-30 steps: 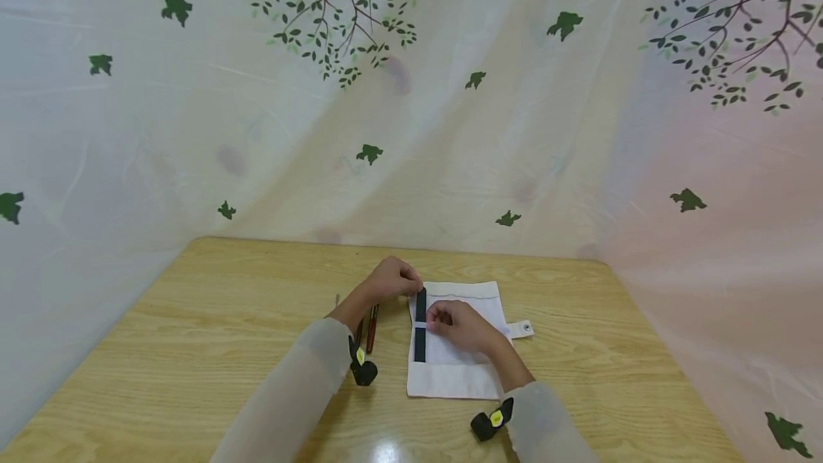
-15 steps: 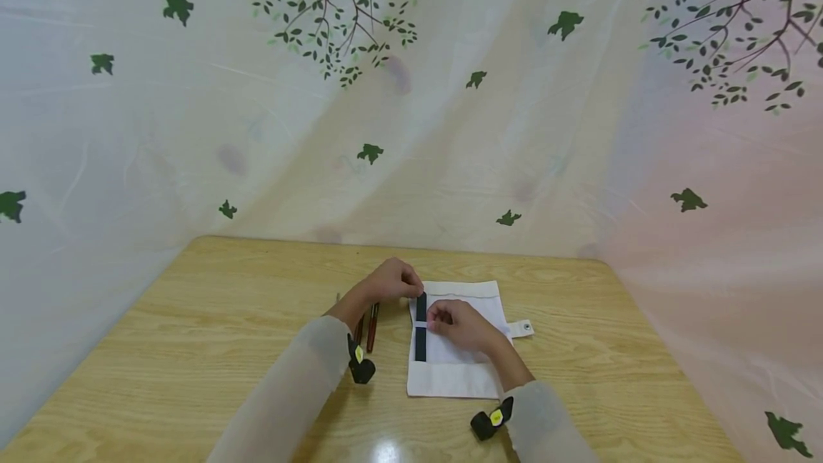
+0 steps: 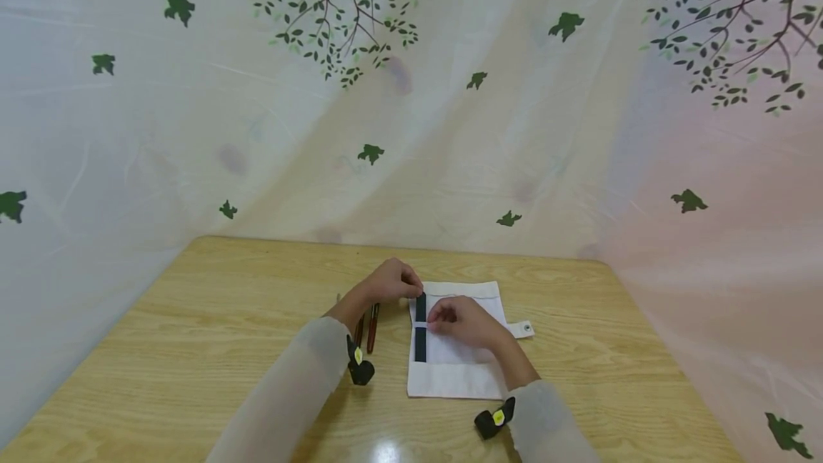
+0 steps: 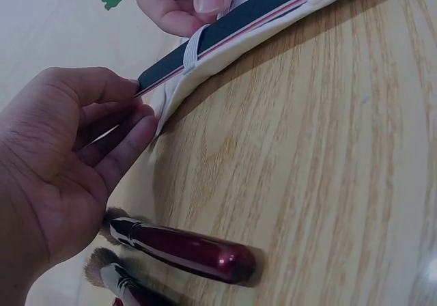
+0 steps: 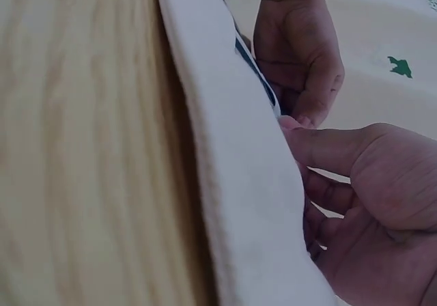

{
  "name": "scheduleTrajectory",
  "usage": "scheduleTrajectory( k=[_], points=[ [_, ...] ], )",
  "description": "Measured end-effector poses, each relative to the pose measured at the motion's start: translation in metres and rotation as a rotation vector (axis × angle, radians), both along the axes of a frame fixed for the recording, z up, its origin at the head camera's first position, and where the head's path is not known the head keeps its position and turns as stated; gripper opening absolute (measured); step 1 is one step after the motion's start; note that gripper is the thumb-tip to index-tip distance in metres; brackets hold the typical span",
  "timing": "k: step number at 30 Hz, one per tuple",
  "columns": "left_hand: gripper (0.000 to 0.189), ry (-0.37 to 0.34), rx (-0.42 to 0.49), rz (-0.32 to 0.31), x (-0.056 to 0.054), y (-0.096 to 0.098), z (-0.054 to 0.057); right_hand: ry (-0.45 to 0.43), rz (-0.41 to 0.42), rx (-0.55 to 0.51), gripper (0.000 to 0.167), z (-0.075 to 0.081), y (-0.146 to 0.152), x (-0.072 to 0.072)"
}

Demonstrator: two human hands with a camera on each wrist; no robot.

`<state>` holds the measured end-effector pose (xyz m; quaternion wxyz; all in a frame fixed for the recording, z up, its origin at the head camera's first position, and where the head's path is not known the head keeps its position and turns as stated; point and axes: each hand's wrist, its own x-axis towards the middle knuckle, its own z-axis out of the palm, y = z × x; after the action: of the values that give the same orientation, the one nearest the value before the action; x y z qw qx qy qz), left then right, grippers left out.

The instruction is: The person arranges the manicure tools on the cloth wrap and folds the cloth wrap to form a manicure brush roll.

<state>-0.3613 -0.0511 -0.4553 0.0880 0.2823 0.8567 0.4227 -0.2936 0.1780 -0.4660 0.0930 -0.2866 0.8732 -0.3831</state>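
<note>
a pale fabric backdrop (image 3: pixel 424 120) printed with green leaves and branches rises behind a light wood-grain table (image 3: pixel 193 349), on which a white cloth pouch (image 3: pixel 472 289) lies spread out under both hands. the dark flat strip (image 4: pixel 239 22) sits along the pouch's left side, its near end going in at the pocket (image 3: pixel 454 381) and its middle passing beneath a white elastic band (image 4: pixel 193 50). the left hand (image 3: pixel 391 281) pinches the strip's far end between thumb and fingers; the right hand (image 3: pixel 466 321), fingers bent in, seems to pinch the elastic band just beside the strip, though the contact is partly hidden. what could go wrong, i'd judge, starts with that small hold at the tip: pushed at a slant, the strip might catch on the pocket's edge and ruck up the soft cloth. if the elastic were let go crooked, it could twist or drag the strip sideways. a wide swing of the left forearm might also set the brushes (image 4: pixel 188 251) beside the pouch rolling. as for looks, the strip is slim, straight and nearly black on top, with thin reddish and white layers showing along its edge, rather like a nail file, and probably stiff.
</note>
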Motion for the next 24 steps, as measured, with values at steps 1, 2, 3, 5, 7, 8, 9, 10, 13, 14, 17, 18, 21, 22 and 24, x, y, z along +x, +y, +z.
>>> scheduleTrajectory(
  k=[1, 2, 3, 5, 7, 8, 9, 10, 13, 14, 17, 18, 21, 22, 24],
  points=[
    [0.007, 0.001, -0.003, 0.004, 0.000, 0.000, 0.000, -0.002, -0.001, 0.005, 0.004, 0.002, 0.001, 0.000],
    [0.007, 0.000, -0.008, 0.008, 0.001, 0.000, 0.001, -0.002, -0.004, 0.014, 0.004, 0.004, 0.002, 0.000],
    [0.006, 0.000, -0.013, 0.011, 0.001, 0.000, 0.001, 0.003, -0.011, 0.026, 0.005, 0.006, 0.003, 0.000],
    [0.006, 0.004, -0.025, 0.009, 0.002, 0.000, 0.003, 0.006, -0.028, 0.051, 0.006, 0.009, 0.004, 0.000],
    [0.006, 0.013, -0.041, 0.004, 0.002, 0.000, 0.004, 0.011, -0.044, 0.079, 0.007, 0.011, 0.006, 0.000],
    [0.006, 0.014, -0.050, 0.002, 0.002, 0.000, 0.005, 0.014, -0.050, 0.091, 0.007, 0.012, 0.007, 0.000],
    [0.007, 0.017, -0.059, 0.000, 0.001, 0.000, 0.005, 0.017, -0.056, 0.104, 0.007, 0.013, 0.008, 0.000],
    [0.007, 0.017, -0.067, -0.001, 0.001, 0.000, 0.006, 0.018, -0.060, 0.115, 0.007, 0.014, 0.008, 0.001],
    [0.007, 0.011, -0.087, -0.003, 0.000, 0.000, 0.007, 0.019, -0.062, 0.134, 0.009, 0.016, 0.011, 0.002],
    [0.007, 0.012, -0.088, -0.003, 0.000, -0.001, 0.007, 0.018, -0.060, 0.138, 0.010, 0.016, 0.012, 0.002],
    [0.007, 0.017, -0.091, -0.001, 0.000, -0.002, 0.006, 0.009, -0.048, 0.142, 0.013, 0.016, 0.014, 0.003],
    [0.008, 0.022, -0.092, 0.000, 0.000, -0.003, 0.006, 0.005, -0.046, 0.143, 0.013, 0.016, 0.015, 0.003],
    [0.009, 0.035, -0.082, 0.009, 0.001, -0.007, 0.007, 0.004, -0.032, 0.141, 0.014, 0.016, 0.016, 0.003],
    [0.009, 0.040, -0.080, 0.012, 0.001, -0.009, 0.007, 0.002, -0.031, 0.138, 0.014, 0.015, 0.017, 0.003],
    [0.008, 0.053, -0.077, 0.015, 0.002, -0.012, 0.008, -0.006, -0.030, 0.133, 0.014, 0.014, 0.018, 0.002]
  ],
)
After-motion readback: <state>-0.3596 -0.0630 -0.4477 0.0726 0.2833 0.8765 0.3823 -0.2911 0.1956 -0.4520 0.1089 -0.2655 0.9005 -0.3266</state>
